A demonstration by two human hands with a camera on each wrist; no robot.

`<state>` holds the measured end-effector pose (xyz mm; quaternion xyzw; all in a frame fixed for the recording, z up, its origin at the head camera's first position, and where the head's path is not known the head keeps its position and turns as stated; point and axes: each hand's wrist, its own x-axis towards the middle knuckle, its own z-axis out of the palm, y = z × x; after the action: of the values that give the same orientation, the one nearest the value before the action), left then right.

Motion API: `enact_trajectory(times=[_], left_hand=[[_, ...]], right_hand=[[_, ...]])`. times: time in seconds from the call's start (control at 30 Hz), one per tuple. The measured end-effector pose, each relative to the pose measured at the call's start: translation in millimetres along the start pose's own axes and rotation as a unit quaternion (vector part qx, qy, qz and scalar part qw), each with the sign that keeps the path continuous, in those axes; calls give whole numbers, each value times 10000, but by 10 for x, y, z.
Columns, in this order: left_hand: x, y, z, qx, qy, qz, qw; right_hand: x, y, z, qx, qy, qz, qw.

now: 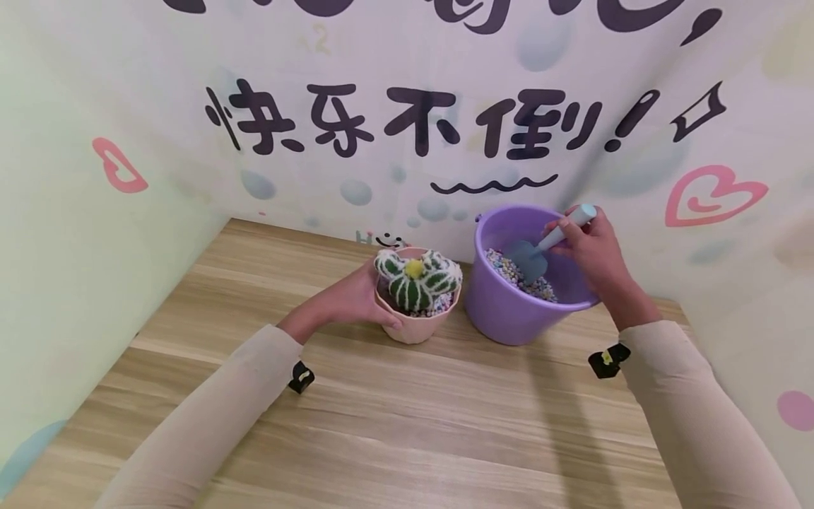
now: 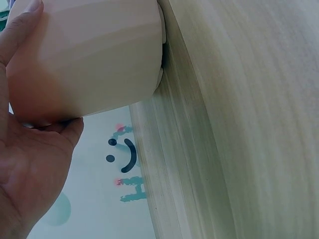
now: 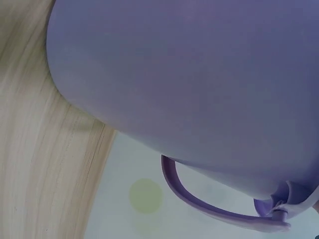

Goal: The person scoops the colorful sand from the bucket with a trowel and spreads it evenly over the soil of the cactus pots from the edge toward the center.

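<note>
A pink flowerpot (image 1: pixel 415 329) stands on the wooden table, holding a green-and-white cactus (image 1: pixel 410 290) with a yellow top and some small multicoloured pebbles. My left hand (image 1: pixel 352 295) grips the pot from its left side, the thumb on the near wall and the fingers behind. In the left wrist view, that hand (image 2: pixel 35 164) curves around the pot wall (image 2: pixel 94 64). Over the purple bucket (image 1: pixel 509 318) my right hand (image 1: pixel 591 247) holds a small blue shovel (image 1: pixel 528 258) by its handle. The shovel's blade touches the pebbles (image 1: pixel 502 265) inside the bucket.
The bucket's handle (image 3: pixel 199 201) hangs at its back in the right wrist view. Behind the table (image 1: pixel 394 424) hangs a printed white cloth (image 1: pixel 356 63), close to pot and bucket. A pale wall (image 1: pixel 57 247) borders the left side.
</note>
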<state>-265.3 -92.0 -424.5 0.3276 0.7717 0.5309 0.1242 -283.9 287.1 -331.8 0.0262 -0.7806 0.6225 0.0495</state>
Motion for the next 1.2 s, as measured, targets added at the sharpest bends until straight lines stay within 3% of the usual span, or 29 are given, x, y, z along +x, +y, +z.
enact_trajectory(times=[0.2,0.87,1.2], left_hand=[[5,0,-1,0,4,4,10000],[13,-19,-5,-3,-26,-2,10000],[18,-29,1,-3,-23,59,10000]], right_hand=[[5,-21,13,-192,84,59,9998],[17,-37,-13,897,53,261,9956],[44,-32,-43,1145,-39,527,9920]])
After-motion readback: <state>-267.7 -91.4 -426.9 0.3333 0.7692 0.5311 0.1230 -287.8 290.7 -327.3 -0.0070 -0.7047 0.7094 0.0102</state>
